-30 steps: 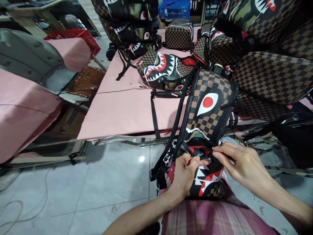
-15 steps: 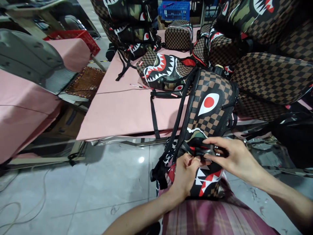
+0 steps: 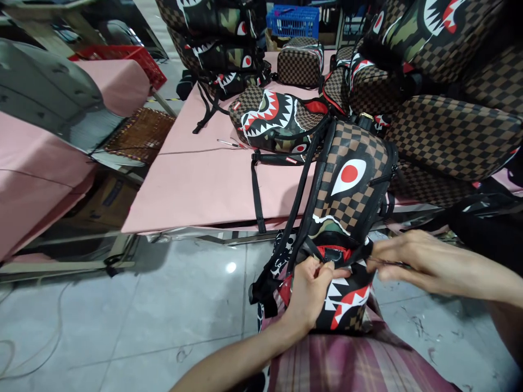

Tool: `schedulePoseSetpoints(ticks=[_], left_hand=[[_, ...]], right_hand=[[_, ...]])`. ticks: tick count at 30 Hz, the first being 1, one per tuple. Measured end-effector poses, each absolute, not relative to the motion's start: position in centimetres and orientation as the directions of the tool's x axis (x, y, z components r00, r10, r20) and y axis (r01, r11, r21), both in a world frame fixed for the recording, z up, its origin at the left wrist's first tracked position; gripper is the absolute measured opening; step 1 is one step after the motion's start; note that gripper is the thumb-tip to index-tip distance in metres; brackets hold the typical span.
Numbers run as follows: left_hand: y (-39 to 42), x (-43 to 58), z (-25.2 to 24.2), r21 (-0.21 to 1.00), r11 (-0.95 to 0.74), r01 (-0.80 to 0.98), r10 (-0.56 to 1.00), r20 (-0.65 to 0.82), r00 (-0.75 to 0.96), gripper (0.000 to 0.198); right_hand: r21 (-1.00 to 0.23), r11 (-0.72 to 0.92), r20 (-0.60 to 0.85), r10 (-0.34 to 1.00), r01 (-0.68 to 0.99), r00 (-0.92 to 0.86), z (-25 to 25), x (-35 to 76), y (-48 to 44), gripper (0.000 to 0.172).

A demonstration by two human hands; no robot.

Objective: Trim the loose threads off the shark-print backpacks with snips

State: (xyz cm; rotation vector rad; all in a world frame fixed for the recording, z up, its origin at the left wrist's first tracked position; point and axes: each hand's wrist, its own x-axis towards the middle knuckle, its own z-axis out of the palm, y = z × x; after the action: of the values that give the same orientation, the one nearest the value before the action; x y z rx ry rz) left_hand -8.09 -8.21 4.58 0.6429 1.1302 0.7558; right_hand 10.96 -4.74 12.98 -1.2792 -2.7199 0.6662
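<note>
A brown-and-black checkered backpack [image 3: 355,201], printed with a red-and-white eye and shark teeth, leans upright between my lap and the table edge. My left hand [image 3: 308,288] pinches the edge of its front pocket, where a red lining [image 3: 333,252] shows through the opening. To the right of that opening is my right hand [image 3: 417,264], blurred, its fingers closed on a thin dark tool that looks like thread snips. Most of the tool is hidden by the fingers. Black straps hang along the bag's left side.
Another shark-print backpack [image 3: 273,120] lies on the pink table [image 3: 196,190], beside a slim pen-like tool [image 3: 230,143]. Stacked bags [image 3: 220,57] stand behind, and more checkered bags [image 3: 453,136] crowd the right. A grey chair [image 3: 44,98] is at the left.
My right hand has moved right, away from the pocket opening, taking the dark tool with it. The red lining is now more exposed. My left hand keeps its pinch on the pocket edge.
</note>
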Motion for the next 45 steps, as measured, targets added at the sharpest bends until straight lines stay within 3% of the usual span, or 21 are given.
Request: schedulePoseSetpoints(ticks=[4, 7, 9, 12, 14, 17, 20, 27, 30, 32, 33, 34, 36, 38, 40, 43, 45], left_hand=[[-8.2, -8.1, 4.4, 0.799, 0.577, -0.172, 0.811, -0.534, 0.238, 0.015], [-8.1, -8.2, 4.2, 0.817, 0.548, -0.177, 0.828, -0.501, 0.252, 0.012], [-8.1, -8.2, 4.1, 0.816, 0.548, -0.185, 0.83, -0.502, 0.245, 0.012], [-8.0, -8.2, 4.5, 0.803, 0.565, -0.189, 0.82, -0.522, 0.233, 0.015], [-8.0, -8.2, 4.9, 0.804, 0.563, -0.194, 0.822, -0.518, 0.238, 0.016], [-7.9, -8.1, 5.3, 0.805, 0.561, -0.196, 0.823, -0.515, 0.24, 0.014], [-7.9, -7.9, 5.4, 0.797, 0.575, -0.186, 0.814, -0.533, 0.232, 0.011], [-8.0, -8.2, 5.4, 0.778, 0.587, -0.222, 0.808, -0.546, 0.223, 0.015], [-7.8, -8.5, 5.9, 0.767, 0.607, -0.209, 0.793, -0.568, 0.218, 0.021], [-7.7, -8.7, 6.1, 0.762, 0.613, -0.21, 0.789, -0.576, 0.214, 0.025], [-7.6, -8.7, 6.1, 0.761, 0.613, -0.21, 0.789, -0.576, 0.214, 0.026], [-7.6, -8.7, 6.0, 0.764, 0.61, -0.21, 0.791, -0.572, 0.215, 0.026], [-7.6, -8.3, 5.5, 0.776, 0.596, -0.205, 0.801, -0.555, 0.225, 0.026], [-7.7, -7.8, 5.0, 0.793, 0.578, -0.191, 0.812, -0.538, 0.225, 0.028], [-7.9, -7.6, 4.8, 0.809, 0.559, -0.181, 0.827, -0.529, 0.189, 0.03], [-7.8, -8.6, 5.6, 0.842, 0.53, -0.096, 0.834, -0.497, 0.242, 0.03], [-7.5, -10.0, 6.7, 0.924, 0.37, 0.096, 0.873, -0.381, 0.303, 0.033]], right_hand=[[-0.21, 0.497, -0.056, 0.854, 0.842, -0.517, 11.4, 9.0, -4.6, 0.029], [-0.088, 0.54, -0.1, 0.831, 0.837, -0.547, 10.6, 7.2, -4.0, 0.03], [-0.075, 0.584, -0.079, 0.805, 0.808, -0.589, 10.6, 7.1, -3.7, 0.03], [-0.073, 0.581, 0.131, 0.811, 0.81, -0.57, 10.6, 7.9, -3.6, 0.036], [0.004, 0.558, 0.243, 0.804, 0.83, -0.542, 10.5, 8.1, -3.6, 0.035], [0.158, 0.573, 0.206, 0.778, 0.805, -0.594, 10.0, 7.3, -3.4, 0.026], [0.209, 0.614, 0.125, 0.755, 0.761, -0.643, 9.6, 5.9, -2.8, 0.022], [0.125, 0.675, 0.009, 0.732, 0.727, -0.681, 9.7, 4.7, -1.7, 0.021], [-0.091, 0.591, 0.046, 0.806, 0.801, -0.59, 11.8, 8.0, -1.9, 0.025], [-0.266, 0.599, 0.041, 0.79, 0.756, -0.611, 13.4, 11.6, -2.2, 0.033], [-0.277, 0.657, -0.002, 0.729, 0.701, -0.684, 14.1, 13.4, -2.4, 0.038], [-0.189, 0.659, 0.032, 0.745, 0.728, -0.667, 14.6, 14.9, -2.7, 0.042], [-0.013, 0.505, 0.196, 0.848, 0.863, -0.493, 14.6, 16.5, -3.6, 0.051], [-0.065, 0.457, 0.243, 0.869, 0.887, -0.43, 13.7, 15.8, -4.4, 0.058], [-0.216, 0.58, 0.142, 0.814, 0.785, -0.563, 12.1, 13.6, -5.1, 0.059], [-0.241, 0.686, 0.038, 0.714, 0.687, -0.699, 9.8, 10.3, -5.5, 0.042], [-0.239, 0.723, 0.035, 0.673, 0.648, -0.739, 8.8, 9.4, -5.6, 0.032]])
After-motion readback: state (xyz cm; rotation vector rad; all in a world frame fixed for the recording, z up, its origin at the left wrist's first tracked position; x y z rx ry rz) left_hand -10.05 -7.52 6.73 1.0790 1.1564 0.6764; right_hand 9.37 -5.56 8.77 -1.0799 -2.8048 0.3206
